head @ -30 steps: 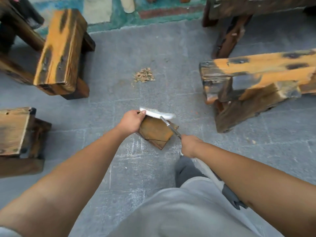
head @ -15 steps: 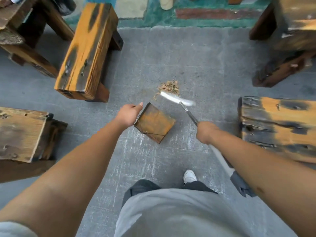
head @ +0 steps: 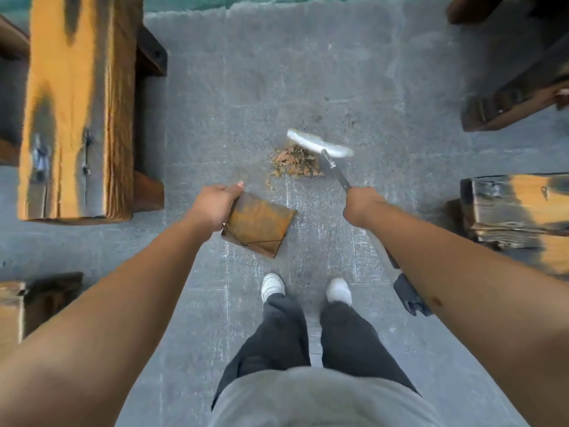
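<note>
Rusty orange-brown metal is covering the dustpan [head: 260,224], a flat square pan with creased lines near its lower corner, sitting just right of the left fingers. The left hand [head: 215,206] is gripping its upper-left edge, with the fingers curled over it. The right hand [head: 361,204] is holding the broom [head: 318,143] by its thin metal handle, fingers fully wrapped round it. The white broom head is lying beyond those fingers, touching the far side of a pile of dry leaves [head: 294,163] on the grey stone floor [head: 246,87].

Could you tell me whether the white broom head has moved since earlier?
Yes. The white-bristled broom head has swung from the rusty brown metal dustpan out to the far side of the small pile of dry leaves.
</note>
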Demonstrator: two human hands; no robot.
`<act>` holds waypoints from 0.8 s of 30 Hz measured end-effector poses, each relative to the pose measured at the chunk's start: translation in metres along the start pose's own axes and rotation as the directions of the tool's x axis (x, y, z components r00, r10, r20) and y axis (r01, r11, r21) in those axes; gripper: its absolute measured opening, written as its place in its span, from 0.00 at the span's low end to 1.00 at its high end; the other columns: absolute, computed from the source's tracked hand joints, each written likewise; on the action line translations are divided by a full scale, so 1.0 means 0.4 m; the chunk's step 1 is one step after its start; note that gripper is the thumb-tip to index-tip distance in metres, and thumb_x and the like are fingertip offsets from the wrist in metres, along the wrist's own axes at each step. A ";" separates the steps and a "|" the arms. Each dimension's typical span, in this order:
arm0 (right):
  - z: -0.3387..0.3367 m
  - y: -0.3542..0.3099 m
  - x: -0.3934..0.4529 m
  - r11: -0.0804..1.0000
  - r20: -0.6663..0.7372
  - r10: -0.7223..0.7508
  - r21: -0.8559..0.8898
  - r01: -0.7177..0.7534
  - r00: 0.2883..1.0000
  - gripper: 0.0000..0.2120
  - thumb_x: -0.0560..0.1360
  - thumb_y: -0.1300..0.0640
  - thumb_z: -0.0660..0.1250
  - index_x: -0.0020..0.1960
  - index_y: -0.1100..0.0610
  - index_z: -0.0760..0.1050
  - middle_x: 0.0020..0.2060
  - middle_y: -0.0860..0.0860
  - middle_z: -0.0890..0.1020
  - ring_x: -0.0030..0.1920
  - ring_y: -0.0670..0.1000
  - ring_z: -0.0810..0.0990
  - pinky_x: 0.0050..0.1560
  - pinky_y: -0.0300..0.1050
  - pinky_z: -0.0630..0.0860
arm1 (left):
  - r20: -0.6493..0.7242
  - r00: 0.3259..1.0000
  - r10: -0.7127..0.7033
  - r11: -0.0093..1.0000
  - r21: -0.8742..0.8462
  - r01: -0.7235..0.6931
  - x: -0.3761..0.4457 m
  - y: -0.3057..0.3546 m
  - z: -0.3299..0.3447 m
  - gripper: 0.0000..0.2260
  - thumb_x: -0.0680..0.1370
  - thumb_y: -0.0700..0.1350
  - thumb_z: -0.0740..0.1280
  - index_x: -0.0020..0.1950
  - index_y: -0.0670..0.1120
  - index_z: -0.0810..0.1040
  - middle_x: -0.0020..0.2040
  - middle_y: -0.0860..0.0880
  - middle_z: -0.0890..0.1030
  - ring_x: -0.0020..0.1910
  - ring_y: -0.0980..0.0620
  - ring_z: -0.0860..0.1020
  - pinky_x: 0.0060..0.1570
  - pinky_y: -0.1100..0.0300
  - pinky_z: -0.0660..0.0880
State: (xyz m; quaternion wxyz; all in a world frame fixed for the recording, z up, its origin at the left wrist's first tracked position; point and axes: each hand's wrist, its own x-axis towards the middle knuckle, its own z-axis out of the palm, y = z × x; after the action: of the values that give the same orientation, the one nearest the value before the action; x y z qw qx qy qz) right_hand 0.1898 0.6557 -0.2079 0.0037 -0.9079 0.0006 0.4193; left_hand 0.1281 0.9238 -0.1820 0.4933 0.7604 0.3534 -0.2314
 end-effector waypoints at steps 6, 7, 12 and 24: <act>-0.028 -0.076 0.220 0.998 -0.041 0.033 0.048 -0.031 0.999 0.12 0.77 0.64 0.60 0.59 0.65 0.73 0.43 0.56 0.76 0.37 0.54 0.77 0.31 0.43 0.71 | 0.035 0.997 0.073 0.963 0.259 -0.080 0.208 0.026 -0.031 0.16 0.78 0.53 0.63 0.34 0.46 0.71 0.26 0.49 0.66 0.23 0.51 0.65 0.22 0.62 0.60; -0.023 -0.088 0.259 0.997 -0.044 0.036 0.072 -0.033 0.998 0.11 0.77 0.64 0.61 0.59 0.65 0.73 0.40 0.55 0.75 0.34 0.52 0.75 0.27 0.42 0.69 | 0.051 0.995 0.084 0.946 0.310 -0.095 0.236 0.029 -0.035 0.16 0.79 0.53 0.62 0.36 0.45 0.73 0.27 0.48 0.67 0.23 0.51 0.66 0.22 0.63 0.62; 0.014 -0.139 0.411 0.996 -0.061 0.054 0.071 -0.050 0.997 0.12 0.77 0.64 0.61 0.59 0.66 0.72 0.44 0.58 0.76 0.34 0.53 0.75 0.24 0.43 0.66 | 0.052 0.992 0.115 0.908 0.399 -0.126 0.362 0.056 -0.062 0.16 0.79 0.55 0.61 0.46 0.42 0.74 0.27 0.45 0.67 0.21 0.47 0.67 0.23 0.61 0.65; 0.174 -0.220 0.453 0.999 0.014 0.052 0.013 -0.053 0.999 0.17 0.75 0.64 0.63 0.64 0.67 0.70 0.54 0.61 0.79 0.47 0.58 0.79 0.32 0.45 0.72 | 0.051 0.995 0.085 0.943 0.318 -0.097 0.429 -0.017 -0.076 0.17 0.76 0.57 0.63 0.36 0.45 0.66 0.27 0.46 0.64 0.24 0.48 0.64 0.27 0.59 0.67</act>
State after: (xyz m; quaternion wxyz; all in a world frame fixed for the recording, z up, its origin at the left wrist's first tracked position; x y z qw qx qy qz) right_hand 0.2548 0.7447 -0.3905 -0.0011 -0.9045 0.0273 0.4256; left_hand 0.2332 1.0066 -0.2937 0.3800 0.8415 0.2667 -0.2765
